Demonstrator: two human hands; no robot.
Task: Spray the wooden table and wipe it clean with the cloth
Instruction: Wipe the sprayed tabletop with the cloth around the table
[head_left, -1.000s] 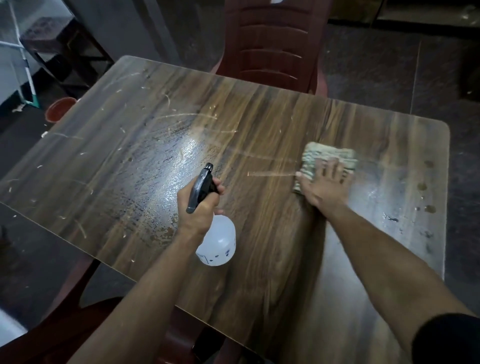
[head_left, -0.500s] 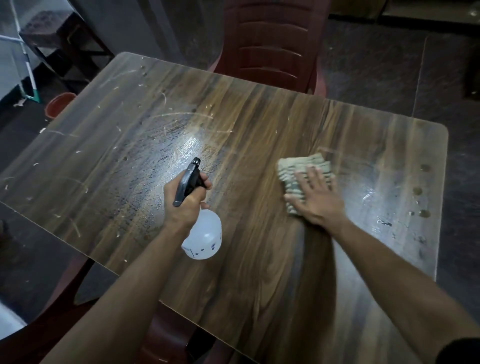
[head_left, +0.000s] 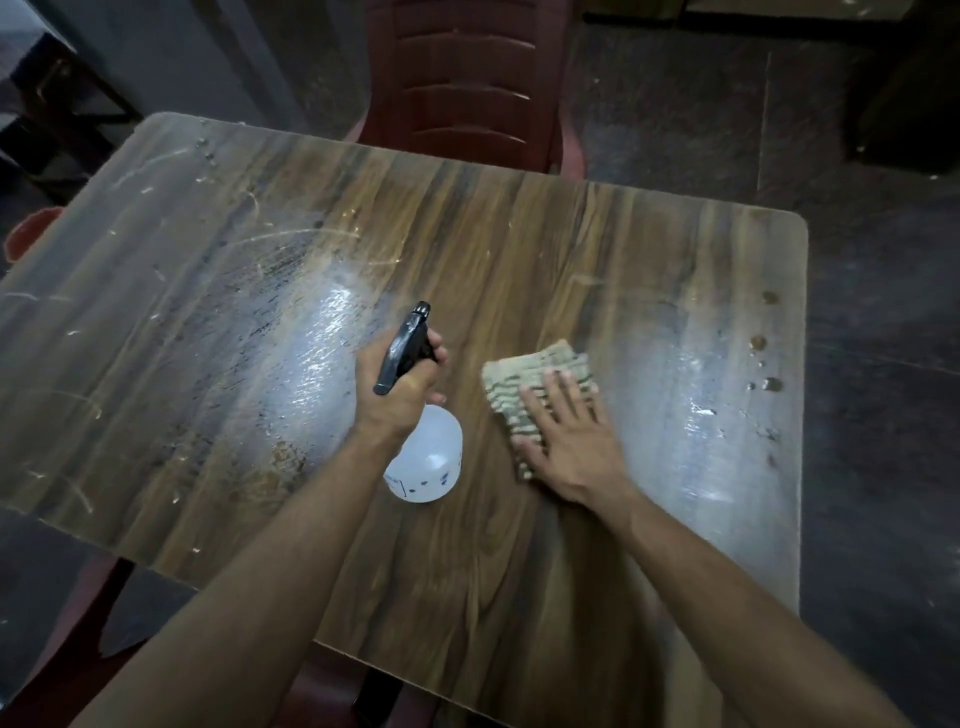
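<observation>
Head view. I saw the left hand (head_left: 402, 395) gripping the neck of the spray bottle (head_left: 426, 460), fingers curled round its black trigger head, the bottle held above the wooden table (head_left: 519, 249). The right hand (head_left: 569, 441) lay flat, fingers straight, pressing the folded cloth (head_left: 524, 379) onto the tabletop near its middle, just beside the bottle. Wet sheen covered the centre-left and the right side; pale streaks and specks marked the left half, droplets the right edge. I judged the risks thus: the cloth might smear the grit rather than lift it, and the left half might be missed altogether.
</observation>
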